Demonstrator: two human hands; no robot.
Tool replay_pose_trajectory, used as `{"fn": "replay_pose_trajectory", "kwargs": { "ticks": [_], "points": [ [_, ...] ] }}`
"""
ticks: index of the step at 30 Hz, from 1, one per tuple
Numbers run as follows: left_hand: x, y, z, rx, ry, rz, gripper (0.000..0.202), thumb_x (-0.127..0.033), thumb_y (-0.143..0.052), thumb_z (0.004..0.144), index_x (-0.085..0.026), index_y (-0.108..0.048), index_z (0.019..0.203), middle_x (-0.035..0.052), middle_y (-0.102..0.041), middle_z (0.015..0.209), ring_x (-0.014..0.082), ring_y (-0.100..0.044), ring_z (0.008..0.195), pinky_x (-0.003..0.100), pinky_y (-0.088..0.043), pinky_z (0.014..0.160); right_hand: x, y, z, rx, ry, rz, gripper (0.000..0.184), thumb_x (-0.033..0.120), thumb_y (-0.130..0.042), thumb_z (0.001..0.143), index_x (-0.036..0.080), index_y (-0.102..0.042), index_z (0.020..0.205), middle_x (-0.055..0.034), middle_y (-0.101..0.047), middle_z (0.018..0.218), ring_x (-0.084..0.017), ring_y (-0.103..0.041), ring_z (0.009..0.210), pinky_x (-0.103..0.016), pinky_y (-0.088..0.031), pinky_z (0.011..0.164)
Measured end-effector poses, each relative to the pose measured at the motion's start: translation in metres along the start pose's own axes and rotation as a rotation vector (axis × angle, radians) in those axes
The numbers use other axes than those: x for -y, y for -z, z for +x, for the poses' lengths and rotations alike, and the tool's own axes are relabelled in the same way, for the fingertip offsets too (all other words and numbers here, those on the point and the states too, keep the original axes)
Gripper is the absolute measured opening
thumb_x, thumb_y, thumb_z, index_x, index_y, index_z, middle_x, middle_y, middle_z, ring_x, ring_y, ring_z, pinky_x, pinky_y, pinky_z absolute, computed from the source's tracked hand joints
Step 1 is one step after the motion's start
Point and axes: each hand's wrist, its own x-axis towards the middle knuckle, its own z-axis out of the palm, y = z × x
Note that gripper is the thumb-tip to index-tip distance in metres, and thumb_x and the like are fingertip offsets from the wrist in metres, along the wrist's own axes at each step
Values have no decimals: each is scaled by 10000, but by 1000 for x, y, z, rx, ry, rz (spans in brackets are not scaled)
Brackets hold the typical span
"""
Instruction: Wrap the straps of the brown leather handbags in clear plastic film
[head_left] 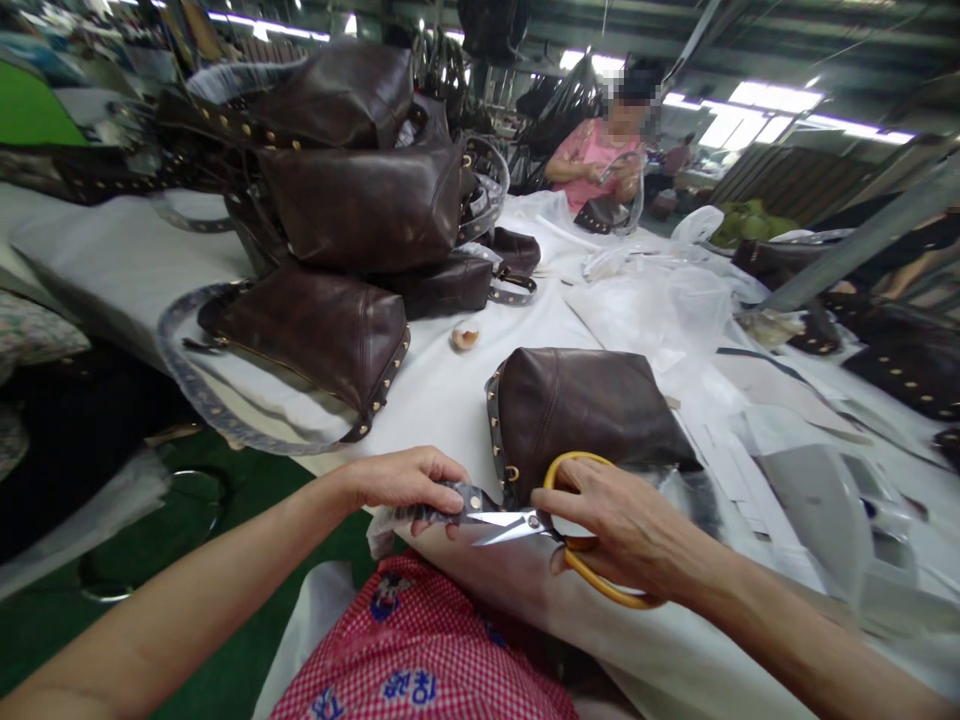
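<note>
Pinched in my left hand is a dark studded strap, partly wrapped in plastic, that runs toward a dark brown leather bag. My right hand grips a pair of scissors with yellow handles. The scissor blades are parted and lie close against the strap, just right of my left fingers; whether they touch it I cannot tell. The bag rests on the white-covered table in front of my hands, with gold studs along its left edge and a small metal ring near the strap.
Several brown bags are piled on the table at the left; the nearest bag has a plastic-wrapped strap. A broken shell-like piece lies between. Clear plastic and grey sheets spread rightward. A person in pink handles a bag across the table.
</note>
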Motion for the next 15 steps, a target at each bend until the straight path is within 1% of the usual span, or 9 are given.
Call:
{"fn": "replay_pose_trajectory", "kwargs": {
  "ticks": [4, 7, 10, 15],
  "points": [
    [3, -2, 3, 5, -17, -58, 349, -492, -715, 747, -157, -673, 835, -7, -668, 640, 46, -437, 382, 156, -321, 361, -2, -2, 0, -16, 48, -57, 288, 460, -715, 777, 225, -624, 916, -47, -562, 811, -166, -467, 676, -279, -275, 560],
    [5, -4, 5, 30, -22, -92, 357, -498, -705, 753, -155, -680, 849, -6, -667, 631, 50, -439, 383, 165, -306, 362, -6, -3, -1, -5, 106, -80, 232, 416, -680, 817, 220, -616, 922, -38, -576, 789, -146, -455, 641, -276, -241, 545],
    [5, -6, 9, 48, 9, -95, 338, -480, -703, 755, -154, -687, 845, -13, -656, 600, 55, -430, 373, 176, -303, 368, -11, -5, -3, -12, 163, -85, 187, 379, -643, 849, 213, -608, 927, -34, -587, 775, -135, -460, 620, -279, -220, 537],
    [5, -7, 12, 28, -1, -96, 336, -473, -699, 752, -146, -680, 828, -8, -649, 572, 62, -423, 362, 186, -281, 356, -14, -9, -3, -11, 165, -85, 144, 343, -620, 866, 215, -602, 929, -22, -601, 751, -126, -467, 576, -289, -177, 514]
  ]
}}
